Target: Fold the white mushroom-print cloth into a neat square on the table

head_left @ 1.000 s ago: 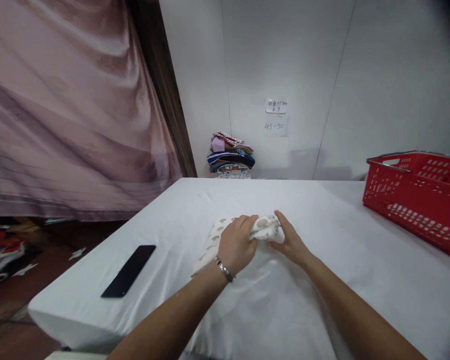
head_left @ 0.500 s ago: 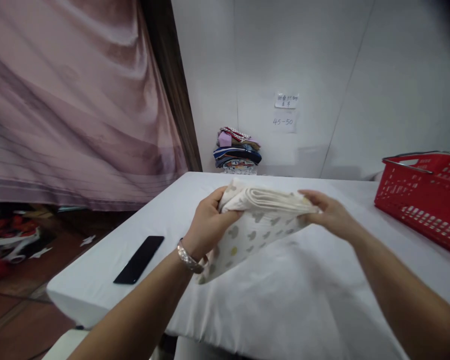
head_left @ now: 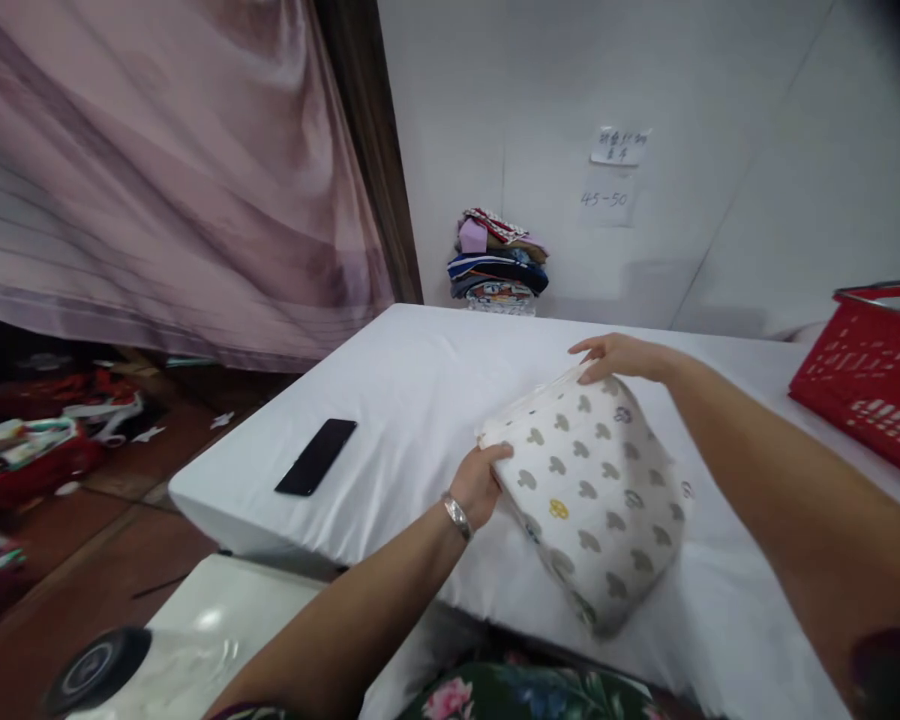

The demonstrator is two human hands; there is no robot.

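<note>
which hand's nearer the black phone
Left. The left hand, holding the mushroom-print cloth, is right of the phone; the right hand, at the cloth's far edge, is farther right.

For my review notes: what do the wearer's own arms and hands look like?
The left hand and right hand are ungloved. A shiny, silver-coloured band bracelet circles the left wrist; the right wrist carries nothing visible. Both forearms are bare, with a dark, blurred fabric sleeve edge on the right arm.
</note>
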